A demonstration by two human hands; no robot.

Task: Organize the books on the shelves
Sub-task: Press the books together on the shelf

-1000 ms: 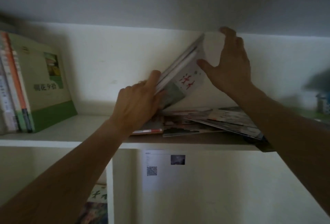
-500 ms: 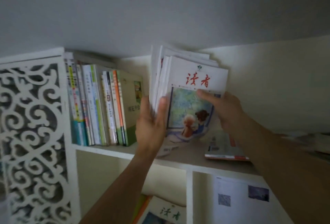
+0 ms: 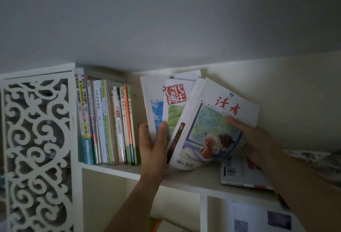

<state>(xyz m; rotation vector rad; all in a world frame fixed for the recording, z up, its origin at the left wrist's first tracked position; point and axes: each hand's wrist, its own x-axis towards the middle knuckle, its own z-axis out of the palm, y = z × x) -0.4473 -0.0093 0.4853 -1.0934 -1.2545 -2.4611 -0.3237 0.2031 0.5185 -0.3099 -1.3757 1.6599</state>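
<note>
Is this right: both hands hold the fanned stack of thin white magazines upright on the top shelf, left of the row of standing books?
Not quite. In the head view the left hand and right hand do hold the fanned stack of thin white magazines upright on the white top shelf, but the stack is right of the row of standing books, not left.

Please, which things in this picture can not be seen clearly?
- Head view: the left hand covers the lower part of the magazines.
- The right hand and its arm cover part of the flat magazine.
- The books on the lower shelf are cut off by the bottom edge.
- Small print on the upright books is too dim.
</note>
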